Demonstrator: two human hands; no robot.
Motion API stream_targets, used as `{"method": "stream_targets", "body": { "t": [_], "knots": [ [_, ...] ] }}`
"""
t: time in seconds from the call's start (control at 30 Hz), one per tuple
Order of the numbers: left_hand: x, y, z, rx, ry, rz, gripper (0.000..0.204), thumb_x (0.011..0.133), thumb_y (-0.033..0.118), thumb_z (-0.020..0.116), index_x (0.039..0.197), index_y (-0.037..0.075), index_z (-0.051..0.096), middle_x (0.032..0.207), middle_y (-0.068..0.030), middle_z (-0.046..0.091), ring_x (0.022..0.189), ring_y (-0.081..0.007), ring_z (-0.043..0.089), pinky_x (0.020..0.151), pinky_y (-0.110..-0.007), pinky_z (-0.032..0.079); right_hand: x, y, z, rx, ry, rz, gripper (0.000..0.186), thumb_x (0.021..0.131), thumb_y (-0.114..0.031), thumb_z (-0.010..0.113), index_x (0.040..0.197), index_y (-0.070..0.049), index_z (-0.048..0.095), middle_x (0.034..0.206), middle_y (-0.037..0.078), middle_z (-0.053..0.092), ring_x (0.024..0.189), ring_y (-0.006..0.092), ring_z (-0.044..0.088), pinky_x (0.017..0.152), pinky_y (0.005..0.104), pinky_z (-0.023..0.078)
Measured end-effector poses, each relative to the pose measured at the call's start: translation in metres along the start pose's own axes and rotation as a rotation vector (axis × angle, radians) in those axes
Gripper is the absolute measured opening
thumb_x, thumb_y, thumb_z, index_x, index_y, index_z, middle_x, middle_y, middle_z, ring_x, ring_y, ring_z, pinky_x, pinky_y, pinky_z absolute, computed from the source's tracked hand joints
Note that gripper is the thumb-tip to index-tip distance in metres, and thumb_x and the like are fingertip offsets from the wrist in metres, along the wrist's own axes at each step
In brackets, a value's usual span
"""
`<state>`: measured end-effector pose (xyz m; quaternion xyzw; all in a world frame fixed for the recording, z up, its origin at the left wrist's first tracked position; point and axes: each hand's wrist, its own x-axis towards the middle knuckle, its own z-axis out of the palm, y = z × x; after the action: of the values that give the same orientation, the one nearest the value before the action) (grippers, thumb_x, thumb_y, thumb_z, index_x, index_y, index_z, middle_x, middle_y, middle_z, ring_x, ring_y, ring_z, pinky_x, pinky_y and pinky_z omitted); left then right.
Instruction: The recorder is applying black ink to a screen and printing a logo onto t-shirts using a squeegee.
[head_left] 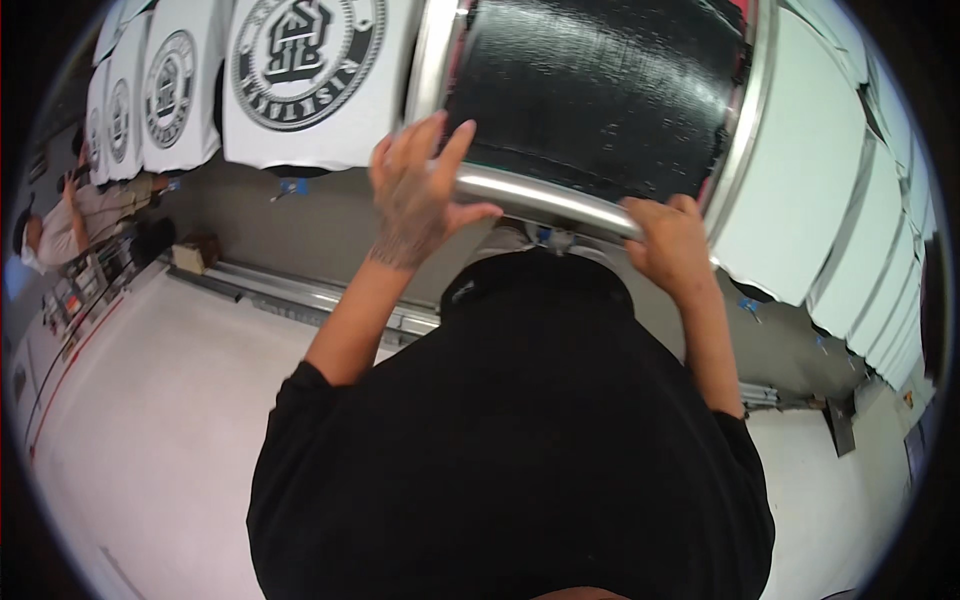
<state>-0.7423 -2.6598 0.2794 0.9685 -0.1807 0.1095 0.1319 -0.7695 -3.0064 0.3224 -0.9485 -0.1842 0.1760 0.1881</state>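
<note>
In front of me lies a screen-printing screen with a shiny metal frame. Wet-looking black ink covers most of its inner area. My left hand is at the frame's near left corner, fingers spread and thumb held apart. Whether its fingertips touch the metal is hard to tell. At the near right corner, my right hand has its fingers wrapped round the frame's edge. What lies beneath the screen is hidden.
White shirts with a round black print lie in a row to the left. On the right runs a row of plain white shirts. Metal rails lie low along the row. Another person stands at the far left.
</note>
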Motion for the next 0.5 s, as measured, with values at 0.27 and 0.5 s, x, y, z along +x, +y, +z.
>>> {"method": "stream_targets", "body": {
  "t": [0.27,0.5],
  "knots": [
    [-0.013,-0.023,0.027,-0.063,-0.056,0.153,0.01,0.075,0.007,0.066,0.074,0.01,0.056,0.076,-0.007,0.056,0.075,-0.0258,0.061,0.087,-0.039,0.052,-0.072,0.031,0.037,-0.175,0.272,0.273,0.035,0.07,-0.006,0.075,0.104,-0.008,0.069,0.103,0.01,0.072,0.099,0.0299,0.067,0.093,0.0432,0.045],
    [-0.021,-0.018,0.028,-0.137,-0.102,0.098,0.008,0.073,0.003,0.063,0.072,0.007,0.056,0.077,-0.0085,0.055,0.076,-0.0259,0.06,0.079,-0.039,0.054,-0.083,0.029,0.067,-0.218,0.398,0.482,0.027,0.07,-0.005,0.072,0.097,-0.008,0.069,0.099,0.006,0.073,0.097,0.0278,0.068,0.095,0.045,0.044]
  ]
}}
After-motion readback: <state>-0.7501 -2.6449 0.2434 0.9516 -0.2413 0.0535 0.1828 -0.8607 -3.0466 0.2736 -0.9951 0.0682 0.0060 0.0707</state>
